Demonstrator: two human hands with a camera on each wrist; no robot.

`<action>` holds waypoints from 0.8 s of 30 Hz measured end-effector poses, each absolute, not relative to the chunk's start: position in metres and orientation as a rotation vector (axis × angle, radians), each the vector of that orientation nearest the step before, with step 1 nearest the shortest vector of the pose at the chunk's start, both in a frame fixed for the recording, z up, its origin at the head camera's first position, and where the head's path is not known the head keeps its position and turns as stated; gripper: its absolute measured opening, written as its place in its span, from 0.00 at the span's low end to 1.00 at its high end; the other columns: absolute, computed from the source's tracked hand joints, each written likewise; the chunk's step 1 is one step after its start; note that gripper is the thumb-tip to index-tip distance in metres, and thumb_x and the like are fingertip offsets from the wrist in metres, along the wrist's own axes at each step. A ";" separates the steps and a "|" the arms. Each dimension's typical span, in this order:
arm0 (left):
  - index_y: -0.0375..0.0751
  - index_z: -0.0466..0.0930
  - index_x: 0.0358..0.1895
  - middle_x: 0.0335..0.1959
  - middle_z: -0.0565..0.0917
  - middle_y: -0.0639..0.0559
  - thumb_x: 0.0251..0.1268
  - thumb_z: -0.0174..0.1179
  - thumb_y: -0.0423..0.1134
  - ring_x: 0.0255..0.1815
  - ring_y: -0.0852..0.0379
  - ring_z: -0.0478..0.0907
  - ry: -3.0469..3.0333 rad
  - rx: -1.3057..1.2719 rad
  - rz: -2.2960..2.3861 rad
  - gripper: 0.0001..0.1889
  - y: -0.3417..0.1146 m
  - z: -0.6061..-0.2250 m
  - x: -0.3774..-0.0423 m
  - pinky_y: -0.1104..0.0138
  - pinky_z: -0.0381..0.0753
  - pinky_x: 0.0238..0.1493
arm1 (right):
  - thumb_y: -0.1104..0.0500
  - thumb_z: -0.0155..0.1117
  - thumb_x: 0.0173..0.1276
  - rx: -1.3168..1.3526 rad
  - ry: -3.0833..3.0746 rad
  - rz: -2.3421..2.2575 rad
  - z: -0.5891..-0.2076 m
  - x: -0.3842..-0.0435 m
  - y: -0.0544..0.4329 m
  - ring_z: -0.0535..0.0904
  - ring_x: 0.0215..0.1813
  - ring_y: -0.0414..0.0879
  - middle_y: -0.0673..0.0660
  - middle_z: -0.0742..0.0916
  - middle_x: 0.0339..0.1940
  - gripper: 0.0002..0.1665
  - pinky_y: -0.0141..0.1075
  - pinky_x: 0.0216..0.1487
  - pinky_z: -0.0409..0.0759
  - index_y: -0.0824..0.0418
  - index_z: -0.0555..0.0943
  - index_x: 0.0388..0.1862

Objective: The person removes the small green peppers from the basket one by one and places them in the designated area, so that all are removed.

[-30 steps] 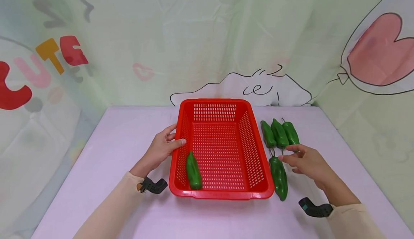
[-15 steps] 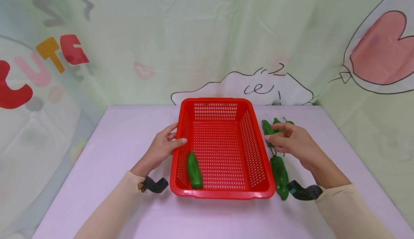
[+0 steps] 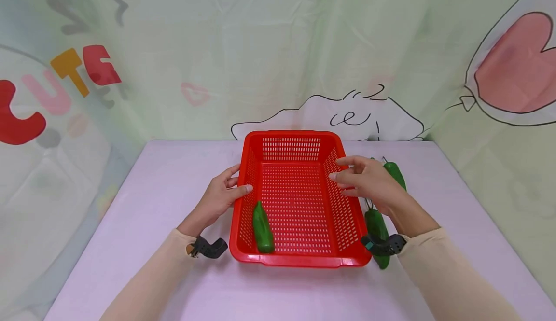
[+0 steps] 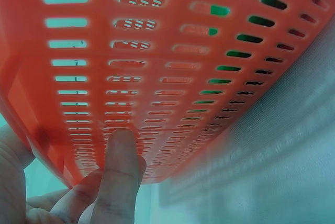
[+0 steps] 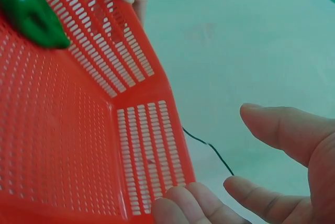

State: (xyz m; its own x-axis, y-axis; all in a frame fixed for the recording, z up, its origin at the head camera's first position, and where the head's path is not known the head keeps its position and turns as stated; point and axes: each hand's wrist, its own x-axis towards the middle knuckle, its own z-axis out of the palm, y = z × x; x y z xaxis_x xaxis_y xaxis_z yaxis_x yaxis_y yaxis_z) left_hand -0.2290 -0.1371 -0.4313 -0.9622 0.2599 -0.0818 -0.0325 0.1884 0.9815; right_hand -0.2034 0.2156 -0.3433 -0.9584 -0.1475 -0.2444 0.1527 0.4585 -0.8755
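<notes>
A red perforated plastic basket point(image 3: 299, 261) stands mid-table, holding one green pepper point(image 3: 263, 229) near its front left corner. My left hand point(image 3: 219, 195) grips the basket's left rim, thumb over the edge and fingers against the outer wall; the left wrist view shows a finger point(image 4: 120, 166) along the slotted side. Over the right rim is my right hand point(image 3: 369, 181), fingers loosely bent. In the right wrist view its thumb point(image 5: 285, 127) and fingers are spread apart with nothing between them. Beyond that hand lies a green pepper point(image 3: 393, 172), and another point(image 3: 377, 227) is partly covered by the wrist.
A pale lilac table point(image 3: 182, 287) carries everything. Behind it hangs a printed curtain point(image 3: 269, 46) with cartoon lettering and a heart balloon. My right hand and forearm hide part of the pepper group on the basket's right side.
My right hand has moved left, from beside the peppers, across them to the basket's right rim. The left hand keeps its grip. The basket and its pepper have stayed in place.
</notes>
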 end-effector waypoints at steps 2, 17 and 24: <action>0.41 0.56 0.83 0.65 0.81 0.34 0.73 0.66 0.37 0.51 0.42 0.89 2.232 0.214 1.857 0.40 -0.137 -0.432 -0.229 0.55 0.91 0.45 | 0.47 0.68 0.74 0.005 2.390 -1.514 -0.344 -0.207 0.209 0.83 0.60 0.59 0.67 0.78 0.65 0.44 0.46 0.57 0.88 0.65 0.62 0.80; 0.43 0.56 0.83 0.67 0.80 0.35 0.73 0.66 0.38 0.52 0.40 0.88 2.218 0.217 1.859 0.40 -0.138 -0.434 -0.231 0.55 0.91 0.46 | 0.53 0.70 0.73 -0.019 2.160 -1.550 -0.364 -0.233 0.162 0.82 0.61 0.67 0.68 0.81 0.65 0.39 0.55 0.61 0.84 0.68 0.67 0.76; 0.43 0.57 0.83 0.67 0.80 0.34 0.73 0.66 0.38 0.52 0.41 0.88 2.207 0.226 1.873 0.40 -0.138 -0.434 -0.232 0.55 0.91 0.46 | 0.53 0.72 0.71 0.002 2.117 -1.518 -0.370 -0.240 0.141 0.83 0.60 0.65 0.66 0.82 0.62 0.39 0.52 0.59 0.86 0.66 0.69 0.74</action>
